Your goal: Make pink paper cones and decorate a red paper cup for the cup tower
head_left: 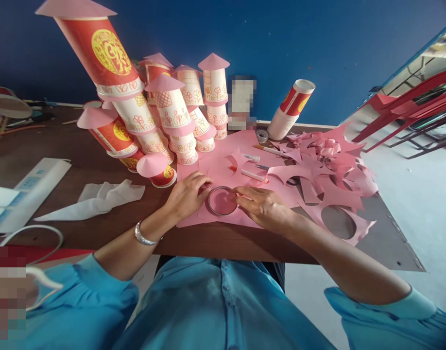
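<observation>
- Ring (dark-rimmed) (223,214): lies flat on the pink paper (192,218), near the front edge of the desk (215,240), between your two hands.
- Your left hand (188,195): fingers bent inward, tips at the ring's left rim; whether they grip or merely steady it, you cannot tell from this angle.
- Your right hand (261,204): palm down, fingers curled over the right rim; any pinch, or a tool beneath the fingers, is hidden.
- Technique, as judged: press both sides of the rim evenly, so that the ring sits flush and does not slide. Set it wholly on uncut paper, close to an edge, to spare material. Smooth the layers beneath first; a buckled sheet would probably spoil the outline.
- Counts, by the ring: one ring; one small tape roll (262,140) behind, next to one leaning cup stack (286,116), its nested rims too tight for you to number.
- Counts, left: at least seven pink cone roofs (152,165) top the decorated paper cups (171,109); overlap prevents an exact cup count.
- Counts, right: one heap of paper scraps (328,192), one large round hole plainly visible in it; pieces uncountable.
</observation>
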A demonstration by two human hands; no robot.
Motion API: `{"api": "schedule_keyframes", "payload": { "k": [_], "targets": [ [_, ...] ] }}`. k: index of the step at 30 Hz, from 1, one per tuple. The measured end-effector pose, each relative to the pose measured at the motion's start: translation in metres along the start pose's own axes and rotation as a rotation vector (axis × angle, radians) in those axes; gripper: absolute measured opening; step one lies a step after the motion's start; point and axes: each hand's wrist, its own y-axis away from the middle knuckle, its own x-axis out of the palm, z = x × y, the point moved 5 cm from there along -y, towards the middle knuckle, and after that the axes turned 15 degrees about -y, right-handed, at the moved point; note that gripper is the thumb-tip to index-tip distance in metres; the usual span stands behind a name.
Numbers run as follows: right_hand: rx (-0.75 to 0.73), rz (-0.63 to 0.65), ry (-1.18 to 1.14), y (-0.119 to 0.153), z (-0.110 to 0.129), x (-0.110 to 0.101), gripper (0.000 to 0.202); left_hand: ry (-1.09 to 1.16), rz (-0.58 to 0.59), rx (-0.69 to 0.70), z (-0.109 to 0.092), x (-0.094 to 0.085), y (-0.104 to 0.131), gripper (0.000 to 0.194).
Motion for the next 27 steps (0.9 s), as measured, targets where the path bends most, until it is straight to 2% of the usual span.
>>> {"api": "schedule_keyframes", "payload": {
  "k": [6,11,15,18,21,24,27],
  "targets": [
    [0.091,0.022,-0.023,-0.005,-0.015,-0.016,0.022,0.005,-0.055,0.009,-0.001,-0.004,0.000,0.013],
    [0.244,-0.098,0.082,-0.008,-0.039,-0.026,0.024,0.026,-0.141,0.073,-0.005,-0.010,0.002,0.015],
    [0.336,-0.181,0.193,-0.001,-0.053,-0.027,0.028,0.046,-0.203,0.199,-0.013,-0.016,0.003,0.022],
    [0.382,-0.266,0.248,0.008,-0.060,-0.032,0.028,0.042,-0.164,0.271,-0.018,-0.015,0.003,0.027],
    [0.479,-0.317,0.259,0.015,-0.069,-0.035,0.023,0.038,-0.110,0.284,-0.020,-0.012,0.003,0.027],
    [0.557,-0.278,0.253,0.019,-0.076,-0.034,0.020,0.031,-0.083,0.284,-0.019,-0.010,0.003,0.027],
    [0.551,-0.247,0.245,0.018,-0.079,-0.033,0.021,0.038,-0.080,0.290,-0.019,-0.009,0.003,0.027]
  ]
}}
